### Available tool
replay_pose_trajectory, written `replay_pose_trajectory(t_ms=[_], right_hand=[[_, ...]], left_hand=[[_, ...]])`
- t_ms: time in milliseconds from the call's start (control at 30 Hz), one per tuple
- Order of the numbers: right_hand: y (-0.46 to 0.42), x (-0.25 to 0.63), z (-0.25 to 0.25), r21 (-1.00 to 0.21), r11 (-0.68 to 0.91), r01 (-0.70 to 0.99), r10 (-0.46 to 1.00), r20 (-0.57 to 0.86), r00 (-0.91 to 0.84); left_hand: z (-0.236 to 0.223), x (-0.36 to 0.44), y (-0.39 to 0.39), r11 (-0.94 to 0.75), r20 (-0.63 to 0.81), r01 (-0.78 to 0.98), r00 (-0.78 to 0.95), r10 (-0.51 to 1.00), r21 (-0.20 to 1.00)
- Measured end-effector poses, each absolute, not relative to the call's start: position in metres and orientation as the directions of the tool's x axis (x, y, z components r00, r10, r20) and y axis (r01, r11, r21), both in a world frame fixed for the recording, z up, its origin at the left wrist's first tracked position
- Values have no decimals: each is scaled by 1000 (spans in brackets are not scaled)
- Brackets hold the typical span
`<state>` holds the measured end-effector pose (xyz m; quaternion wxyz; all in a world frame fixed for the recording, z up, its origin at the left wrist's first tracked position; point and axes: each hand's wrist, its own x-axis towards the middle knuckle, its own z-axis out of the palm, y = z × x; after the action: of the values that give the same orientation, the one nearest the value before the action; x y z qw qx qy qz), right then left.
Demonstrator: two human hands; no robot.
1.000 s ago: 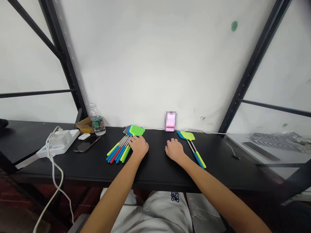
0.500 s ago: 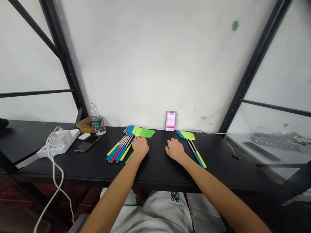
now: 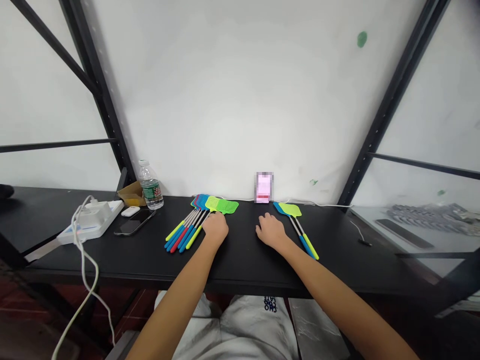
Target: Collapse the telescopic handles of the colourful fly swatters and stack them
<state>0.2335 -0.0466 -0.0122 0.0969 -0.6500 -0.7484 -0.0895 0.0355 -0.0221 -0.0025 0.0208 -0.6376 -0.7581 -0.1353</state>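
A fanned pile of fly swatters (image 3: 186,229) with blue, green, red and yellow handles lies on the black shelf top (image 3: 240,267). My left hand (image 3: 215,230) sits at the pile's right edge, fingers closed over the shaft of a green swatter (image 3: 227,206) whose head lies just right of the pile. The handle of that swatter is hidden under my hand. My right hand (image 3: 270,231) rests palm down on the shelf top, fingers loosely apart and holding nothing. Just right of it lie two more swatters (image 3: 297,221), one yellow-green and one blue.
At the left stand a water bottle (image 3: 150,185), a small cardboard box (image 3: 130,192), a dark phone (image 3: 133,223) and a white power strip (image 3: 92,220) with a hanging cable. A pink blurred screen (image 3: 263,187) leans on the wall. Black frame posts rise on both sides.
My left hand has drawn the green swatter out of the pile to the right, so its head now lies apart from the stack. My right hand has hardly moved.
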Motion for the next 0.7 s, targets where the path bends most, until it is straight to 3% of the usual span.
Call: replay_pose_trajectory(t_ms=[433, 567, 700], right_hand=[[-45, 236, -11, -4, 136, 991, 958, 257, -130], [-45, 235, -11, -53, 140, 989, 955, 272, -121], [-48, 233, -6, -171, 202, 964, 935, 327, -138]], left_hand=[[-3, 34, -18, 106, 270, 973, -161, 949, 205], [4, 43, -24, -37, 398, 965, -72, 914, 260], [9, 53, -32, -341, 474, 866, 142, 869, 366]])
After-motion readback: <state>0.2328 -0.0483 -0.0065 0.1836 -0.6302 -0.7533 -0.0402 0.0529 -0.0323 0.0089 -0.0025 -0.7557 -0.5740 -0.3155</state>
